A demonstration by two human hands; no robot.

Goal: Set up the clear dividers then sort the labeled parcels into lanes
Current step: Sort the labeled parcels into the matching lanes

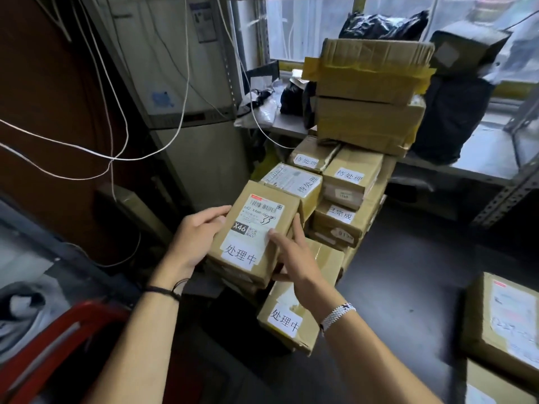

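Two hands share this step. Your left hand point(198, 237) has its fingers point(215, 212) curled round the left edge of the held parcel point(253, 228). Your right hand point(294, 266) pinches the right edge, with the thumb on the top face and the fingers point(297, 228) down the side. The parcel is at lower centre of the frame, over a low stack; whether it rests on that stack cannot be told.

The step in hand appears to be sorting by label.

1. Read the handwritten white label, 处理中, before you move.
2. Match it. The lower carton point(288, 319), just below and right of your hands, bears the same label and is probably the right lane.
3. Set the parcel down flat and label up, with its edges squared to the carton beneath, so the pile does not slide.
4. No clear dividers show in the frame. Confirm they are in place before you sort further.

Every carton in view is taped shut, so the contents cannot be seen.

- At lower right of the frame lies a side carton point(507, 319) with a printed label that is too blurred to read.
- Beyond your hands, one carton is marked 已完成 point(341, 220).
- Behind it, the cartons marked 待处理 point(350, 176) stand close together.
- Two large taped boxes point(367, 123) are stacked on those and look heavy. Avoid knocking them.
- Farthest, at upper right of the frame, a metal shelf point(466, 167) carries black bags point(455, 118).
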